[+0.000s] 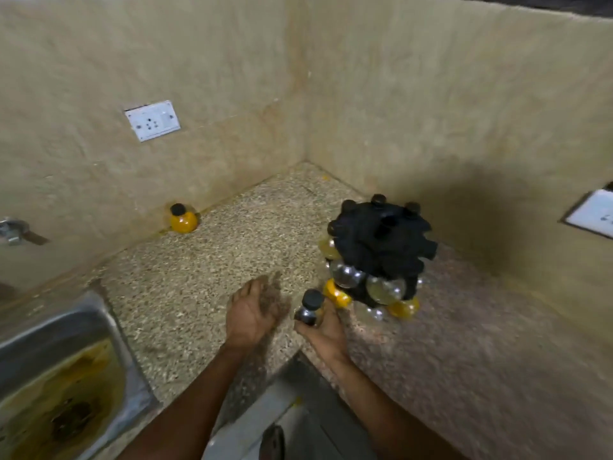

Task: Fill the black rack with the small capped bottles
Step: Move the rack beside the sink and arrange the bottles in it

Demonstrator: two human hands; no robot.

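The black rack (381, 247) stands on the speckled counter (205, 270) near the right wall, with several small capped bottles hanging from it, some yellow, some clear. My right hand (323, 330) grips a small clear bottle with a black cap (310, 307) just left of the rack's lower tier. My left hand (253, 312) hovers beside it, palm up, fingers relaxed, blurred at the tips and holding nothing. One yellow bottle with a black cap (182, 218) stands alone at the back wall.
A steel sink (49, 376) with yellowish water lies at the lower left, a tap (13, 230) above it. Wall sockets sit on the back wall (153, 120) and the right wall (593, 212). The floor shows below the counter's inner corner.
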